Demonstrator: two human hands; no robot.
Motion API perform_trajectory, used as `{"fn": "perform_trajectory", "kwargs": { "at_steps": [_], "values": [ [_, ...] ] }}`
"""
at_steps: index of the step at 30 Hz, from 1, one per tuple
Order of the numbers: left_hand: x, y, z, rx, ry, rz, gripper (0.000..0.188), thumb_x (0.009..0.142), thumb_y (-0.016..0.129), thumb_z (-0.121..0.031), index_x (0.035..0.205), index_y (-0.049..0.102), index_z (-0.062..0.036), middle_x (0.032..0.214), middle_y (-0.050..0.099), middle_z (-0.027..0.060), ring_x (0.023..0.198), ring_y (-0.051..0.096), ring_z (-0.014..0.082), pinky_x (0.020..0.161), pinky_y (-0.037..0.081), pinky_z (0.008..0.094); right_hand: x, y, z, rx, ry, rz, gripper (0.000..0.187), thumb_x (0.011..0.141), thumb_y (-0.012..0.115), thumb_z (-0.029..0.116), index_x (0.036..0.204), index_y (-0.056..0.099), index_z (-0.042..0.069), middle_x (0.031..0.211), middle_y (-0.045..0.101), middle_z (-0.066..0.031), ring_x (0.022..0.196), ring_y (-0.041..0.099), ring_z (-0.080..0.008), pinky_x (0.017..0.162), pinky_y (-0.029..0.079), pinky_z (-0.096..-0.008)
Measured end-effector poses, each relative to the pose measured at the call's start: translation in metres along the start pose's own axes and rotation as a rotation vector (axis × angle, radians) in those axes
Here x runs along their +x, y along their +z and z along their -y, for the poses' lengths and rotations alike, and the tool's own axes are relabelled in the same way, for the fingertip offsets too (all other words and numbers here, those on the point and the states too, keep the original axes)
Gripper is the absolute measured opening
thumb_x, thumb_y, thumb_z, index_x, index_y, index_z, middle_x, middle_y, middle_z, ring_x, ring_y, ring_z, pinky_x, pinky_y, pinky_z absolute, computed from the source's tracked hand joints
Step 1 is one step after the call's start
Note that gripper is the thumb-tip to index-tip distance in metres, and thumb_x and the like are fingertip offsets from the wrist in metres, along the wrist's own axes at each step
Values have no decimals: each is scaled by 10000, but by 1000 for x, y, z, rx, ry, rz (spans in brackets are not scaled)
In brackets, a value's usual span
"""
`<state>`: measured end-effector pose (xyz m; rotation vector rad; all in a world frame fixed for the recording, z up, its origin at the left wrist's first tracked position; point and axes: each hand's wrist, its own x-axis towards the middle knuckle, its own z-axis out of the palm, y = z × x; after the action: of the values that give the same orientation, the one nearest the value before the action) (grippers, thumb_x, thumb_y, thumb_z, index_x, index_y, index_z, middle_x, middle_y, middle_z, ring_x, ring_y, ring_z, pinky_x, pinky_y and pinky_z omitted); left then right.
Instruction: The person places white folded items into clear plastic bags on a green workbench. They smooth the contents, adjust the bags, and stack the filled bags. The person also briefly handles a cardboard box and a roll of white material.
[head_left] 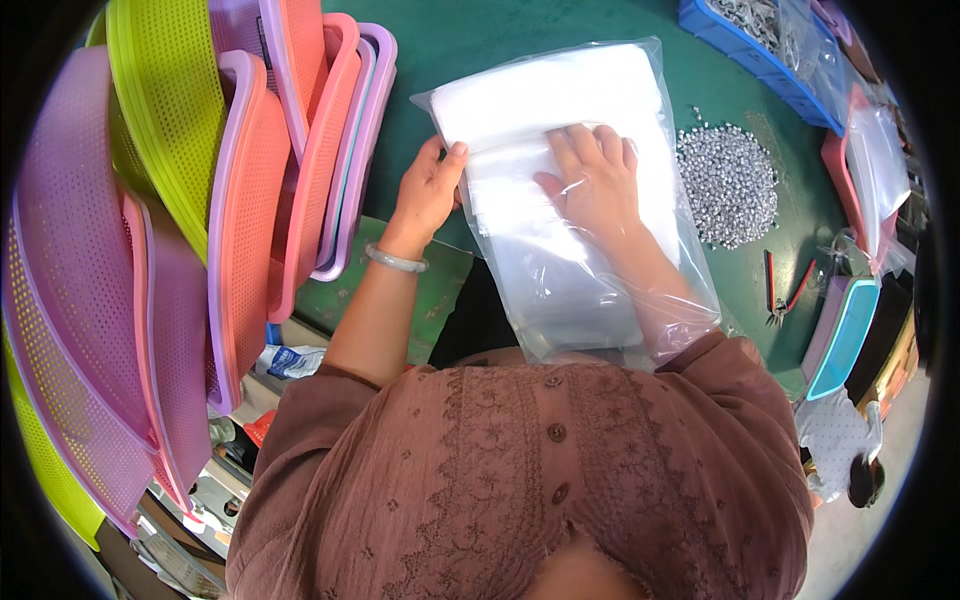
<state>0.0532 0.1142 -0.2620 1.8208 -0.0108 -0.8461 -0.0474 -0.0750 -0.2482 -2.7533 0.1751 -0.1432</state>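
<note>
A large clear plastic bag [560,318] lies over the table in front of me, with a stack of white, folded, film-like sheets [555,95] inside its far part. My left hand [432,185], a bangle on its wrist, pinches the bag's left edge, thumb on top and fingers partly hidden beneath. My right hand [595,180] appears to be inside the bag, as clear film covers the forearm. Its fingers are spread and rest flat on the white stack. What exactly the white sheets are, I cannot tell.
Nested perforated plastic baskets [250,200] in several colours crowd the left side. On the green table [440,75], a pile of small silvery metal pieces [727,185] lies right of the bag, near red-handled pliers [785,285]. A blue bin [765,60] stands far right, a purple-and-turquoise basket [840,335] nearer.
</note>
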Motion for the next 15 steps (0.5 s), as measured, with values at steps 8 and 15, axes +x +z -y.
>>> {"fn": "perform_trajectory", "kwargs": {
  "at_steps": [8,15],
  "values": [
    [32,7,-21,326,524,-55,415,683,711,-248,948,559,34,833,622,165,791,590,301,699,459,357,-5,8,-15,52,-100,-25,439,696,662,257,1082,540,85,1141,491,-101,1125,392,-330,949,278,-496],
    [29,13,-23,224,481,-132,410,692,710,-239,956,557,35,863,628,167,827,604,277,702,467,344,-21,0,-11,124,-44,65,456,735,623,304,1119,519,83,1209,461,-74,1173,361,-291,977,259,-487]
  ]
}}
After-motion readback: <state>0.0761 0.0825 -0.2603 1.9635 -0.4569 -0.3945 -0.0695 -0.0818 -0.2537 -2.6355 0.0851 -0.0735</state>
